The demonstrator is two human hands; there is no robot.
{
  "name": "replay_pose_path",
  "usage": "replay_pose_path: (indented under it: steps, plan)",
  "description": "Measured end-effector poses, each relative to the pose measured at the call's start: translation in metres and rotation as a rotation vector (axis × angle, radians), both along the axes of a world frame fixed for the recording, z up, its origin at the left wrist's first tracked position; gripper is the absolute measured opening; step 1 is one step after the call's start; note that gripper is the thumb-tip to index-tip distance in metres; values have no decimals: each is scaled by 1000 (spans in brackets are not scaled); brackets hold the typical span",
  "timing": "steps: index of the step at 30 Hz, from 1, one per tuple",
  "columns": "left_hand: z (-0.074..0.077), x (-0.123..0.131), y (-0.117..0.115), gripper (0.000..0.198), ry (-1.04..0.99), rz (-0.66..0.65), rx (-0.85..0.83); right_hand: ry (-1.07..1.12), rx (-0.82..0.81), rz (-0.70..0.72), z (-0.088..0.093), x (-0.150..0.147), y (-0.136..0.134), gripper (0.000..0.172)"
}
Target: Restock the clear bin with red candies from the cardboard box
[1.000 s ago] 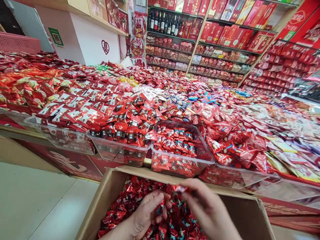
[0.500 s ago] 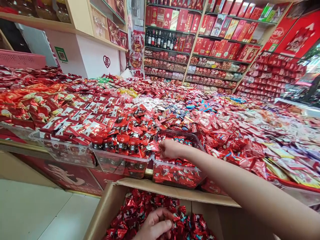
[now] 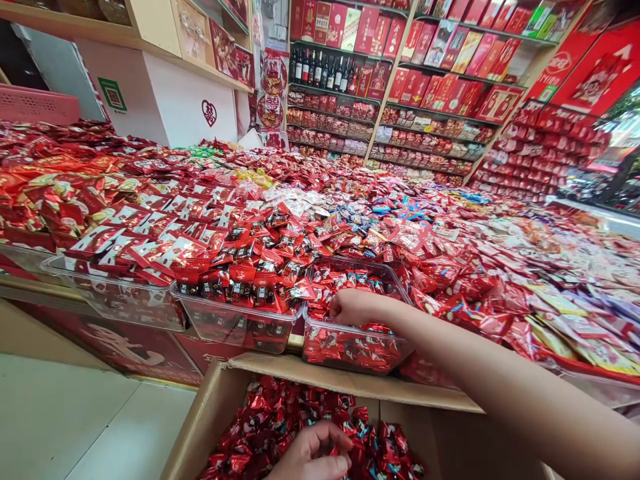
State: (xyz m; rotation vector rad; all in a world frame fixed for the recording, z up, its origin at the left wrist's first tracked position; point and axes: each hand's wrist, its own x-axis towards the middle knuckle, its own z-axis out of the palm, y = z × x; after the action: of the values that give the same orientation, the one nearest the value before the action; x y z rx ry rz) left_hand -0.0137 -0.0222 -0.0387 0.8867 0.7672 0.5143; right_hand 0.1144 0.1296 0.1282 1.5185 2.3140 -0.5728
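My right hand hangs over a clear plastic bin of small red-wrapped candies, some with blue marks. Its fingers are curled in, and whatever they hold is hidden. Below, my left hand is inside an open cardboard box, above a heap of similar red foil-wrapped candies. The left thumb and fingers curl toward each other, with a bit of red wrapper showing between them. Left of the bin stands another clear bin, piled with red candies with black labels.
A broad display of wrapped sweets stretches back and right. More clear bins line the counter edge on the left. Shelves with red boxes and bottles stand behind. Pale floor tiles show at lower left.
My right hand has moved slightly right and down over its bin, away from the neighbouring bin's edge. The left hand is almost where it was. The view has shifted a little.
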Motion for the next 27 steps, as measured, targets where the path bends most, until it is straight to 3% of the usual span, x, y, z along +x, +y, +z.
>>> replay_pose_path:
  steps: [14, 18, 27]
  plan:
    - [6, -3, 1, 22, -62, -99, 152, -98, 165, -13, 2, 1, 9, 24]
    - [6, -2, 2, 21, -65, -122, 160, -126, 105, -1, 4, 8, 4, 20]
    - [3, -1, 2, 21, -39, -176, 178, -45, 33, 50, -11, 21, -4, 20]
